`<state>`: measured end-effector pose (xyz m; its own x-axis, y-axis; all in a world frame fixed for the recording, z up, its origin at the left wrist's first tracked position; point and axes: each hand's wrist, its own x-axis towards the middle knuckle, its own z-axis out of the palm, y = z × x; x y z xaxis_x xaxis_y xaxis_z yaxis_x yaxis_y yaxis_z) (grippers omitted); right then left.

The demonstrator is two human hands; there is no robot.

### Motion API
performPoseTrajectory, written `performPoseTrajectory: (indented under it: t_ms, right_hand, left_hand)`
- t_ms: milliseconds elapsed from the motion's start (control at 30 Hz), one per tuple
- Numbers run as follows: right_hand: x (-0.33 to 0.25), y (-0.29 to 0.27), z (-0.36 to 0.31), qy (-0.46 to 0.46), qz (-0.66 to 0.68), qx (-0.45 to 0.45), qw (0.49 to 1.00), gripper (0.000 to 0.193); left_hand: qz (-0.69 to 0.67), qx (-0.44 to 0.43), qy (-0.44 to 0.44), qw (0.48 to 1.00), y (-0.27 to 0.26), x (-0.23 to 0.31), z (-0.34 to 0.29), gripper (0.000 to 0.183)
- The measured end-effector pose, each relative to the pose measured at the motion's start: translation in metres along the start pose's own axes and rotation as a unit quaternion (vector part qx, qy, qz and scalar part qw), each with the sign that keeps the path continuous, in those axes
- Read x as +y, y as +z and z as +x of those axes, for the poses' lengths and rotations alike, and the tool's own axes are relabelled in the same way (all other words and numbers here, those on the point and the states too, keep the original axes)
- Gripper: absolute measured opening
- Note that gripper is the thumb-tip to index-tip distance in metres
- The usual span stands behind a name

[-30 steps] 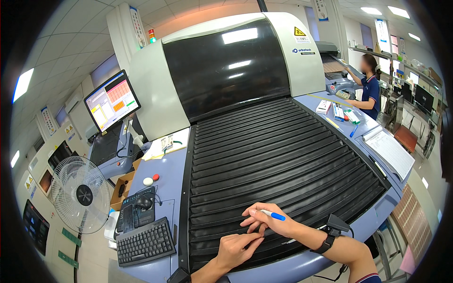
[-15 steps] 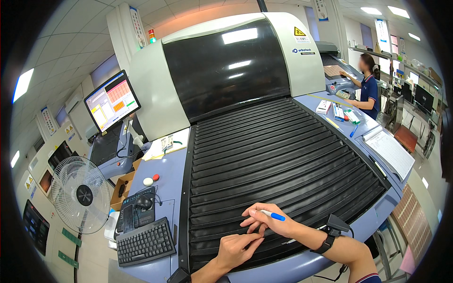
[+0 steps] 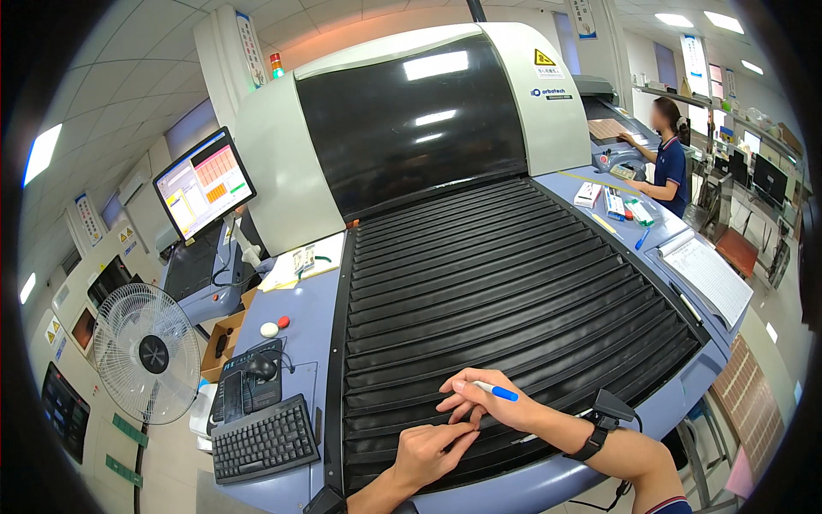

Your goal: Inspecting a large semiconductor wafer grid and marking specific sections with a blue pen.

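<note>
My right hand [image 3: 486, 401] is over the near part of a black pleated bellows cover [image 3: 505, 283]. Between its thumb and fingers rests a white marker with a blue cap [image 3: 504, 393], the capped end pointing right. Close beside it, lower and to the left, is my left hand [image 3: 432, 454]. Its thumb and forefinger are pinched together near the right fingertips; whatever they may hold is too small to make out. Behind the cover stands a large pale machine with a dark glossy hood [image 3: 411, 128].
To the left are a keyboard [image 3: 264, 441], a mouse [image 3: 261, 367], two round buttons and a monitor [image 3: 204, 182]. A standing fan [image 3: 147, 353] is farther left. On the right ledge lie marker boxes [image 3: 614, 204] and a clipboard of papers [image 3: 704, 272]. A co-worker [image 3: 668, 167] works at another machine.
Both hands and the marker hold their places. A small orange spot now shows at the far left corner of the bellows cover.
</note>
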<state>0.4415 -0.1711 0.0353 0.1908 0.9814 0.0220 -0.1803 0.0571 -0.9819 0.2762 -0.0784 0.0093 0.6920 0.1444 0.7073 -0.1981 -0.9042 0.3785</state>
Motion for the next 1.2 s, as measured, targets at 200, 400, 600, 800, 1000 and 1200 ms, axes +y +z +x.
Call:
performPoseTrajectory:
  t_ms: [200,400,600,800,1000,1200]
  right_hand:
    - [-0.001,0.000,0.000,-0.002,-0.002,-0.001,1.000,0.044]
    - [-0.001,-0.004,0.001,0.004,0.009,0.001,1.000,0.044]
    - [-0.013,-0.025,0.003,-0.026,0.015,0.067,0.997,0.042]
    - [-0.024,-0.036,0.003,-0.056,0.004,0.137,0.989,0.041]
    - [-0.016,-0.043,0.006,-0.126,-0.179,0.204,0.954,0.031]
    - [-0.015,-0.051,0.005,-0.158,-0.369,0.222,0.888,0.030]
  left_hand:
    - [-0.009,0.003,-0.006,1.000,-0.001,0.002,0.001,0.012]
    - [0.013,0.007,0.002,1.000,-0.008,-0.002,0.005,0.013]
    - [0.034,0.107,-0.102,0.988,-0.024,-0.018,0.010,0.017]
    - [0.087,0.174,-0.223,0.955,-0.052,-0.044,0.016,0.012]
    - [0.101,0.153,-0.295,0.938,-0.062,-0.059,0.017,0.020]
    - [0.275,-0.008,-0.316,0.908,-0.067,-0.065,0.006,0.070]
